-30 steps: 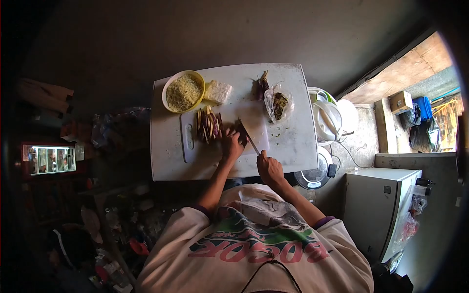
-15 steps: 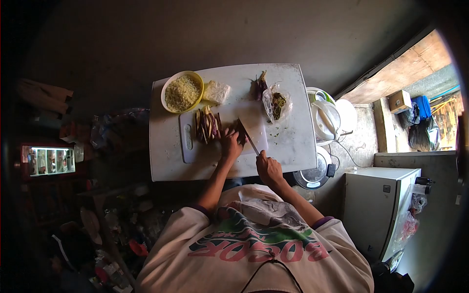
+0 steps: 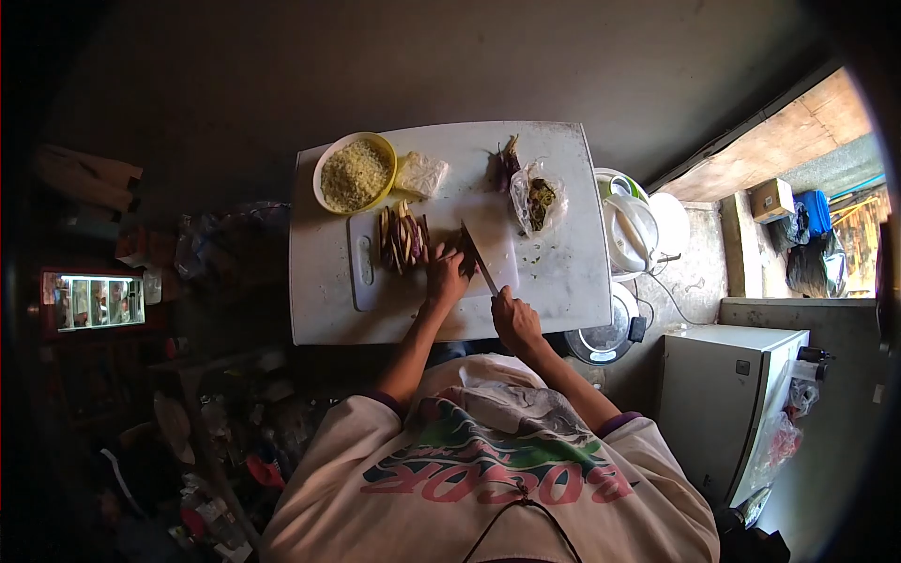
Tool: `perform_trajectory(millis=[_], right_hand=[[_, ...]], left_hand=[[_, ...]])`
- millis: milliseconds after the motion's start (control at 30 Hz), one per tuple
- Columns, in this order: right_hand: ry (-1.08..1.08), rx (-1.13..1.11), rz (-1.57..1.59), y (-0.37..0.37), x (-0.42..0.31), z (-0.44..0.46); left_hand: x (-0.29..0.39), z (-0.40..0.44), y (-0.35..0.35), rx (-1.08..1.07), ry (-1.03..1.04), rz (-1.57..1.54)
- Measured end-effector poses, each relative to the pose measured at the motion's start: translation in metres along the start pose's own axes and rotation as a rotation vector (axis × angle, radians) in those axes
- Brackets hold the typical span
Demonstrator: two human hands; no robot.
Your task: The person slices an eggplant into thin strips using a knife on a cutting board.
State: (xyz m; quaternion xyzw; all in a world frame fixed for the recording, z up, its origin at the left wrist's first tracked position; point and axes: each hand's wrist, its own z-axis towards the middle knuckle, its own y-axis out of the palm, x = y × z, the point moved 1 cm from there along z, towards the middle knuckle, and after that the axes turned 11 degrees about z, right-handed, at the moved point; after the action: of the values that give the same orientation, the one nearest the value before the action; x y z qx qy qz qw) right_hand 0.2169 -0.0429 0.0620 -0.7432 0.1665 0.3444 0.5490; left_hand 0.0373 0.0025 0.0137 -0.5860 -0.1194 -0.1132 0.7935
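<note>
Head view: right hand (image 3: pixel 515 319) was closed round the handle of a knife (image 3: pixel 481 261). The blade's long axis ran forward from that hand and slanted leftward, its edge side not readable. Left hand (image 3: pixel 448 275) sat just left of the blade, fingers bent and partly spread over something dark, too shadowed to name; could not tell how firmly it was pinned. Of the two, the left lay nearer the cut eggplant.

Eggplant strips (image 3: pixel 403 239) lay in a bunch forward and left of the left hand, long axes pointing roughly away from the body, on a white cutting board (image 3: pixel 362 298). The knife was on their far side, with the left hand between.

Beyond the left hand, forward-left: a yellow-rimmed bowl (image 3: pixel 392 167) of pale grated-looking food, a white packet (image 3: pixel 421 175) beside it. Well forward of the right hand: whole eggplants (image 3: pixel 508 167), near a clear plastic bag (image 3: pixel 554 208).
</note>
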Motion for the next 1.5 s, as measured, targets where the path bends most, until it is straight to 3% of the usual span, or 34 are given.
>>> perform_trajectory(millis=[100, 167, 400, 500, 567, 867, 1067, 1167, 1367, 1500], right_hand=[[-0.003, -0.002, 0.015, 0.005, 0.003, 0.002], [0.019, 0.022, -0.003, 0.008, 0.002, 0.003], [-0.037, 0.066, -0.022, 0.017, 0.002, 0.015], [0.058, -0.021, -0.051, 0.02, -0.001, 0.019], [0.053, -0.019, -0.027, 0.018, 0.001, 0.02], [0.165, -0.057, 0.108, 0.018, 0.005, 0.031], [0.069, 0.011, 0.067, 0.018, -0.006, 0.035], [0.09, 0.003, 0.122, 0.018, -0.008, 0.039], [0.059, 0.016, 0.119, 0.028, -0.007, 0.064], [0.09, 0.028, 0.143, 0.029, -0.009, 0.052]], left_hand=[[-0.001, 0.0, 0.002, -0.016, -0.008, -0.049], [-0.006, -0.002, 0.006, -0.201, -0.078, -0.075], [-0.007, 0.0, -0.002, -0.191, -0.033, -0.025], [-0.01, -0.001, 0.007, -0.181, -0.03, 0.05], [-0.008, -0.001, 0.012, -0.037, -0.027, -0.014], [-0.014, -0.001, 0.013, -0.085, -0.043, -0.072], [-0.013, 0.001, 0.008, -0.079, -0.007, 0.003], [-0.01, 0.003, 0.0, -0.152, -0.025, 0.016], [-0.01, 0.003, 0.006, -0.032, -0.039, -0.06], [-0.009, 0.004, -0.001, -0.098, -0.016, -0.03]])
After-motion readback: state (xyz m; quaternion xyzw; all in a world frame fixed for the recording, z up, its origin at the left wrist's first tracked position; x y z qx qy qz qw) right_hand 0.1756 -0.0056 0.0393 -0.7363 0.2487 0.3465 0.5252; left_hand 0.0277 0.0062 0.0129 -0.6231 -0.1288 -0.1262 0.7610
